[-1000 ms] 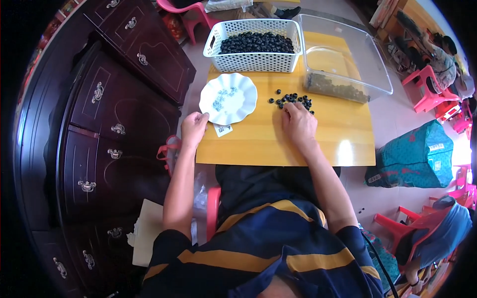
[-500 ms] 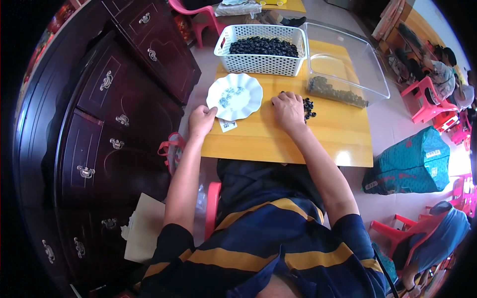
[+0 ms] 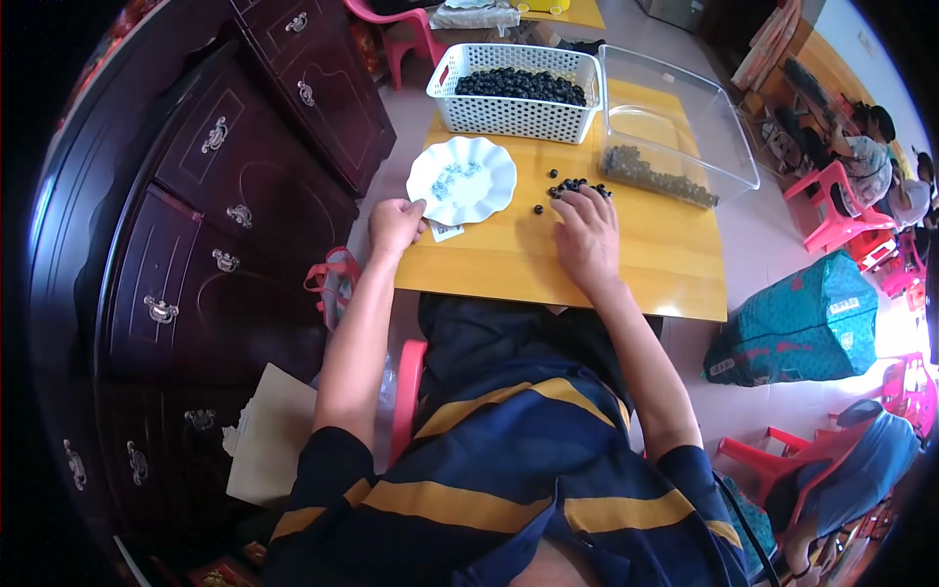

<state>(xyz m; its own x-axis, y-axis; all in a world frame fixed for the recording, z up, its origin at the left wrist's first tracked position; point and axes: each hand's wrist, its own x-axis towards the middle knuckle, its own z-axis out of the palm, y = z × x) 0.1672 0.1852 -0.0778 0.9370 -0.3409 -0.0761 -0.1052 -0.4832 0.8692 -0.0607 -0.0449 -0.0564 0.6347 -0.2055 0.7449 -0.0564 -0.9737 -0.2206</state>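
A white plate (image 3: 479, 201) with a scalloped rim and a faint printed pattern lies on the yellow table (image 3: 489, 262). My left hand (image 3: 395, 227) is closed at its near left edge, thumb on the rim. Part of a small white printed card (image 3: 447, 233) shows from under the plate. Right of the plate, my right hand (image 3: 589, 241) hovers with fingers apart over a small group of round black beads (image 3: 567, 187). The fingers hide some of them. One loose bead (image 3: 538, 209) lies left of the hand, and another (image 3: 554, 173) lies farther back.
At the table's back stands a white perforated basket (image 3: 518, 121) full of black beads. Beside it, a clear plastic bin (image 3: 732, 178) holds many brownish-grey pieces. A dark cabinet (image 3: 264, 196) borders the left side. A large teal bag (image 3: 797, 323) stands on the floor to the right.
My right hand has shifted right and toward me, its fingers lifting and spreading, uncovering beads and leaving one at its left. My left hand stays at the plate's rim.
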